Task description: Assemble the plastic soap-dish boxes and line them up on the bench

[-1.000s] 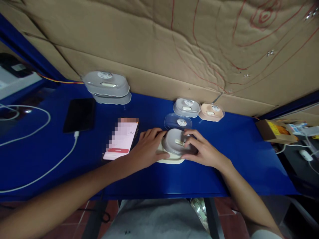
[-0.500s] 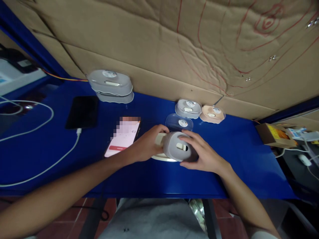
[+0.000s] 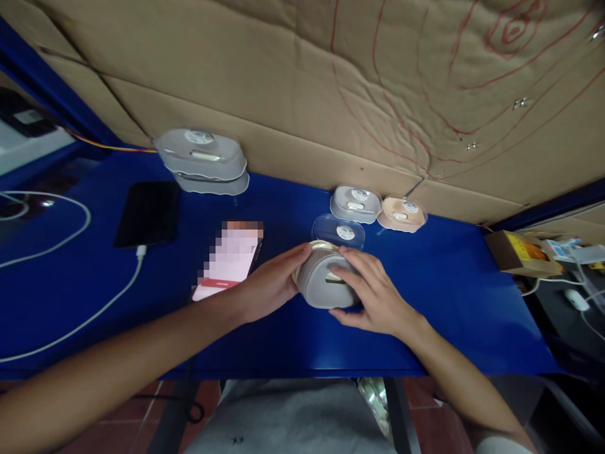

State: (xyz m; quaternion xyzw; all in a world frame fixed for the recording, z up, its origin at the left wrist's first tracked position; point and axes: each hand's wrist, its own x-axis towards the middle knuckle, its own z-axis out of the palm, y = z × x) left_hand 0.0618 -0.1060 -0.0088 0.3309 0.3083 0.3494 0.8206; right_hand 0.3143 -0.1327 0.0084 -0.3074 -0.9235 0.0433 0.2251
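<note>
As we look down from the head camera, a clear cover (image 3: 327, 226) lies nearest beyond the grey case (image 3: 326, 295), at 12 o'clock; a packaged grey case (image 3: 366, 208) sits at 1, a peach one (image 3: 401, 219) nearer 2, a lit phone (image 3: 234, 261) past 9 and stacked packages (image 3: 215, 167) past 10. Our left hand (image 3: 278, 280) curls around the cream part (image 3: 324, 244) behind, fingers partly hidden; our right hand (image 3: 380, 296) grasps the tilted grey case, fingers half spread across its face.
</note>
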